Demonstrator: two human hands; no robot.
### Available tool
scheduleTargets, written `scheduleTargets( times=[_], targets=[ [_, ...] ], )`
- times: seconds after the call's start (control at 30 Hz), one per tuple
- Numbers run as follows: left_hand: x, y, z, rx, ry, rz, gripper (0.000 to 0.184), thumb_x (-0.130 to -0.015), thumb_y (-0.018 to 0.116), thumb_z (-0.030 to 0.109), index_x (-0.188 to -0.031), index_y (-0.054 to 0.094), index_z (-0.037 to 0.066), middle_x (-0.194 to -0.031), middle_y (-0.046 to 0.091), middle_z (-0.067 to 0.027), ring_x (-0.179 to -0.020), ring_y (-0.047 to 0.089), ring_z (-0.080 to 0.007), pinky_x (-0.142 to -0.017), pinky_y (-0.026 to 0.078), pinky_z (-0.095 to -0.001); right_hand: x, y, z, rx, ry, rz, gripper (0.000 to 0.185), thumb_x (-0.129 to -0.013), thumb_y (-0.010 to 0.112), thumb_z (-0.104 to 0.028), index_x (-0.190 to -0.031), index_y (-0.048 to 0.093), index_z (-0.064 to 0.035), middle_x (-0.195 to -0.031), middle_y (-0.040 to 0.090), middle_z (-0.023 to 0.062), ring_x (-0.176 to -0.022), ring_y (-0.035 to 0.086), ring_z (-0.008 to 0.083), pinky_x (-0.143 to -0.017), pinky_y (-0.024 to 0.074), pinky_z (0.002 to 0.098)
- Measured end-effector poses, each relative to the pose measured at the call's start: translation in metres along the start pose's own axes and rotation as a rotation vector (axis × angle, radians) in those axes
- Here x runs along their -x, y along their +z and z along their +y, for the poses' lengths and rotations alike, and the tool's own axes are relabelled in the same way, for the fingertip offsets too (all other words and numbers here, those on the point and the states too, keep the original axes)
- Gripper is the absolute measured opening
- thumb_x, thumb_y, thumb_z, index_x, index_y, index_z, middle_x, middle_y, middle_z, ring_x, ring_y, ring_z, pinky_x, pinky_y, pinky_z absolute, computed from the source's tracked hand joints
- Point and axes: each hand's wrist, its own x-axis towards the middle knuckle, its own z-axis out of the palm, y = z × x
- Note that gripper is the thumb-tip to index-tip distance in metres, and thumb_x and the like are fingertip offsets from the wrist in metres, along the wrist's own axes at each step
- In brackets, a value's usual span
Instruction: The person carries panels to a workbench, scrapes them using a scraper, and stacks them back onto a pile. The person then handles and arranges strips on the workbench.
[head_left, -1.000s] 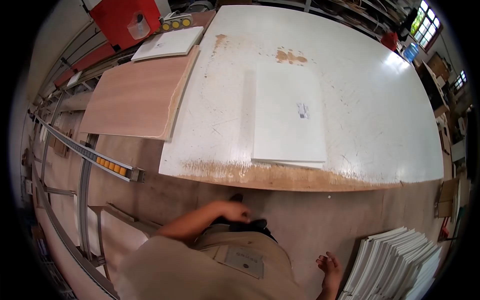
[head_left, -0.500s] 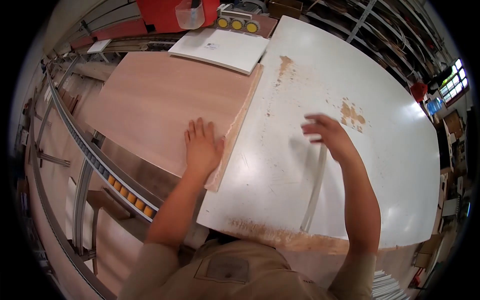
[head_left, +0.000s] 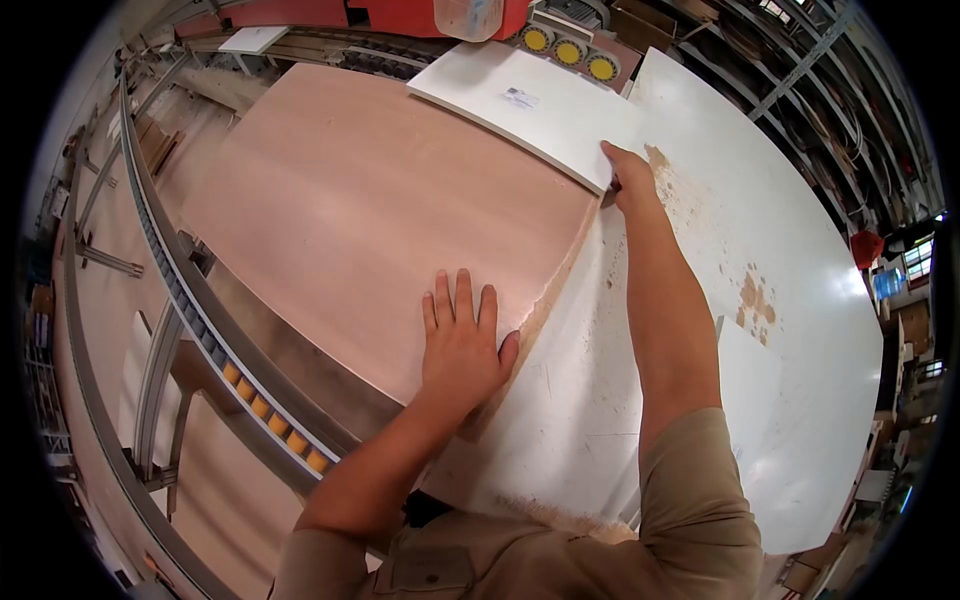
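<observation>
My left hand lies flat with fingers spread on a large pinkish-brown panel, close to its right edge, which has a rough tan strip. At the far right corner of a white board, my right hand grips the edge, thumb on top and the other fingers mostly hidden. The white board bears a small printed label and overlaps the far edge of the pinkish-brown panel. Both rest by a large white worktable with worn brown patches.
A red machine with yellow round parts stands at the far side. Along the left runs a roller rail with several yellow rollers. Shelves full of boards and strips fill the far right.
My right hand has moved from above the white table, forward and left, onto the white board's corner. My left hand stays flat on the panel. The camera view has shifted.
</observation>
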Motion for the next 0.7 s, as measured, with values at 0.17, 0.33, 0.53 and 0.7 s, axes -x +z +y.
scheduleTargets(
  times=[0.17, 0.33, 0.53, 0.7],
  targets=[
    [0.000, 0.000, 0.002, -0.029, -0.005, 0.018, 0.063, -0.089, 0.059, 0.036, -0.137, 0.045, -0.003, -0.146, 0.035, -0.0318, -0.138, 0.027, -0.0527, -0.113, 0.022, -0.0617, 0.028, -0.069, -0.002, -0.369, 0.113, 0.021, 0.044, -0.092, 0.065, -0.023, -0.127, 0.054, 0.0026, -0.117, 0.065, 0.0153, -0.107, 0.063, 0.0293, -0.091, 0.0531, 0.0407],
    [0.002, 0.008, 0.003, -0.064, -0.008, 0.063, 0.059, -0.089, 0.060, 0.035, -0.135, 0.047, 0.000, -0.146, 0.036, -0.0301, -0.139, 0.028, -0.0505, -0.114, 0.023, -0.0596, 0.074, -0.152, -0.003, -0.568, 0.154, -0.113, 0.040, -0.092, 0.063, -0.014, -0.127, 0.053, 0.0037, -0.122, 0.062, 0.0153, -0.110, 0.062, 0.0289, -0.096, 0.0533, 0.0404],
    [0.006, 0.013, 0.004, -0.076, 0.022, 0.144, 0.054, -0.088, 0.060, 0.034, -0.131, 0.051, 0.002, -0.143, 0.041, -0.0284, -0.137, 0.032, -0.0495, -0.113, 0.025, -0.0581, 0.218, -0.207, -0.040, -0.499, 0.003, 0.136, 0.029, -0.088, 0.065, -0.012, -0.112, 0.060, 0.0034, -0.112, 0.065, 0.0146, -0.103, 0.064, 0.0279, -0.091, 0.0535, 0.0390],
    [0.006, 0.020, 0.001, -0.089, 0.063, 0.162, 0.057, -0.089, 0.058, 0.038, -0.132, 0.051, 0.002, -0.143, 0.042, -0.0268, -0.135, 0.035, -0.0478, -0.113, 0.026, -0.0568, 0.401, -0.278, 0.006, -0.724, -0.161, 0.277, 0.035, -0.085, 0.063, -0.013, -0.113, 0.058, 0.0072, -0.116, 0.063, 0.0198, -0.109, 0.062, 0.0333, -0.095, 0.0525, 0.0437]
  ],
)
